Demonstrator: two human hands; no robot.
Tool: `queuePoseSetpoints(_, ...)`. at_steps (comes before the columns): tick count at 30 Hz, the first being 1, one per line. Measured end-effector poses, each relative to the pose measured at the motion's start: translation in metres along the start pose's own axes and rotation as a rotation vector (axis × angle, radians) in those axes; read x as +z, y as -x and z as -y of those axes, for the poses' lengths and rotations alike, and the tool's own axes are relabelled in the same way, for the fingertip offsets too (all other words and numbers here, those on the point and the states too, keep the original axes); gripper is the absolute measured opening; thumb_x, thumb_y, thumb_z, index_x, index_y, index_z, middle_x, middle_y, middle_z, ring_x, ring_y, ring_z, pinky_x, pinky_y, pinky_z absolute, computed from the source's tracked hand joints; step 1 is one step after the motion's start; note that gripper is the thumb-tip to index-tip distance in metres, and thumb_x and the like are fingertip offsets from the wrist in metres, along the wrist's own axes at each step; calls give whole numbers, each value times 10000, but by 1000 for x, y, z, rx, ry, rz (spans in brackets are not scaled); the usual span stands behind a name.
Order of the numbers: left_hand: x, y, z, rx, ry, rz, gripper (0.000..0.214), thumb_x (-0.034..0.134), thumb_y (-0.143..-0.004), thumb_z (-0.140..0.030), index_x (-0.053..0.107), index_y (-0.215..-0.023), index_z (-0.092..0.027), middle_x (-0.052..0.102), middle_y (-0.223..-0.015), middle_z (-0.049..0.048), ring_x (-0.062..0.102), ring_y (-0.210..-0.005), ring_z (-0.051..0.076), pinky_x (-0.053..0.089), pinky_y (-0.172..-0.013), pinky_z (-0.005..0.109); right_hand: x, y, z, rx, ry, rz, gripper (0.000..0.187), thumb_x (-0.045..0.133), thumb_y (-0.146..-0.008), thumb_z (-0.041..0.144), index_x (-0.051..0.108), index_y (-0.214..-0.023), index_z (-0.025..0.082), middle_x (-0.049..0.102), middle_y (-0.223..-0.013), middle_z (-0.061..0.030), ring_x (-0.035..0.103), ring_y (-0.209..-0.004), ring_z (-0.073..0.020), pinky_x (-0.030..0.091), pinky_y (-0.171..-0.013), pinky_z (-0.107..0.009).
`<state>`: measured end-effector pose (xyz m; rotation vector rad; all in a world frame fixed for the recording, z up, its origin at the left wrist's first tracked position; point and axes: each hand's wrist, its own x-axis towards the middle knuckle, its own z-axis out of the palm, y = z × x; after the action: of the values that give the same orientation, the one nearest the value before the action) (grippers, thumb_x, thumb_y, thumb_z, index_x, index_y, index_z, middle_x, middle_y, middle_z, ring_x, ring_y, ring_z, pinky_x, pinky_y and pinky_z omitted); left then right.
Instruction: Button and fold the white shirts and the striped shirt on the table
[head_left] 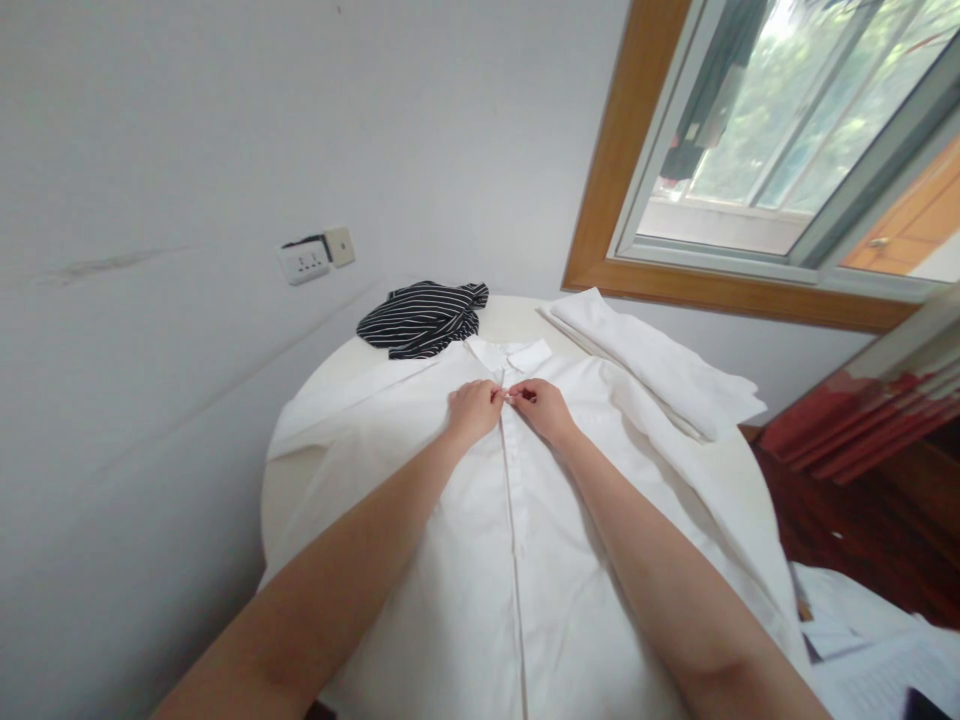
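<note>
A white button-up shirt [450, 560] lies front side up across a round table, its collar [529, 355] at the far end. My left hand [477, 408] pinches the front edge of the shirt a little below the collar. Close beside it, my right hand [541, 405] pinches the same front opening with thumb and fingers, the two sets of fingertips nearly meeting. Whatever button sits between the fingertips is too small to make out. Below my hands the front opening runs straight down toward me.
A folded black-and-white striped garment [427, 318] lies at the table's far left. White folded cloth [652, 360] rests at the far right. The round table [289, 490] stands against a wall with a socket [305, 262]. A wood-framed window [720, 275] and red curtain [862, 425] are right.
</note>
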<state>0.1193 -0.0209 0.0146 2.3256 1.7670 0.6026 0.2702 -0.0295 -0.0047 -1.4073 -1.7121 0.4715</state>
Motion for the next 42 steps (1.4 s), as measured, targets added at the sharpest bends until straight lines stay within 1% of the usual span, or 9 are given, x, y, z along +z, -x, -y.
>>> queuePoseSetpoints(7, -1, 0, 0, -13, 20, -1, 263, 427, -940, -355, 649, -920, -215, 684, -1045, 49, 592, -1031, 226, 419, -856, 355, -3, -1, 1, 16, -39, 58, 176, 622, -782, 291, 711, -831, 148, 657, -721, -14, 542, -632, -118, 397, -610, -216)
queuePoseSetpoints(11, -3, 0, -1, -35, 44, 9, 236, 442, -936, -334, 648, -945, -220, 678, -1068, 51, 580, -1052, 218, 414, -869, 346, -7, -2, 1, 26, -77, 108, 258, 547, -842, 349, 693, -765, 150, 646, -675, -9, 538, -628, -123, 379, -591, -216)
queuePoseSetpoints(15, -3, -1, -3, -26, 74, -7, 232, 439, -939, -320, 648, -959, -220, 675, -1065, 51, 577, -1045, 204, 412, -859, 320, -6, -3, 7, 50, 4, 60, 346, 491, -892, 395, 651, -702, 154, 619, -638, -11, 518, -605, -123, 354, -581, -224)
queuePoseSetpoints(18, -3, -1, -3, -8, 79, -22, 271, 421, -949, -348, 651, -906, -212, 681, -1012, 55, 589, -1004, 200, 417, -829, 302, -2, -2, 12, 50, 123, 20, 323, 485, -907, 371, 647, -733, 153, 611, -660, -18, 503, -618, -128, 329, -579, -232)
queuePoseSetpoints(21, -4, -1, -4, 5, 69, -10, 299, 412, -953, -366, 647, -861, -206, 684, -979, 58, 597, -977, 199, 417, -808, 293, 4, -2, 13, 41, 234, -12, 279, 490, -920, 320, 652, -774, 145, 628, -733, -48, 521, -692, -146, 339, -629, -241)
queuePoseSetpoints(26, -6, -2, -3, 25, 93, 0, 276, 422, -948, -349, 649, -899, -200, 681, -1028, 53, 587, -1013, 197, 414, -829, 294, 9, 0, 15, 62, 335, -42, 244, 481, -941, 267, 652, -820, 143, 648, -834, -93, 552, -806, -173, 361, -726, -259)
queuePoseSetpoints(33, -6, -5, 4, 78, 41, 38, 234, 454, -917, -319, 656, -944, -205, 675, -1055, 58, 585, -1023, 197, 427, -847, 292, 8, 1, 15, 57, 365, -36, 243, 482, -946, 260, 667, -845, 138, 651, -842, -98, 555, -812, -175, 362, -735, -260)
queuePoseSetpoints(38, -9, -3, 8, 111, 5, 66, 197, 531, -869, -320, 661, -980, -222, 674, -1063, 53, 576, -1055, 217, 431, -892, 330, 4, -1, 10, 30, 337, 8, 227, 539, -906, 258, 695, -786, 145, 646, -784, -69, 543, -758, -157, 359, -702, -246)
queuePoseSetpoints(42, -13, 1, 9, 78, -16, 76, 191, 574, -845, -340, 663, -966, -222, 676, -1067, 57, 589, -1045, 225, 441, -893, 336, -6, 0, 13, 28, 258, 61, 172, 560, -855, 179, 715, -788, 146, 655, -755, -46, 551, -722, -143, 374, -690, -233)
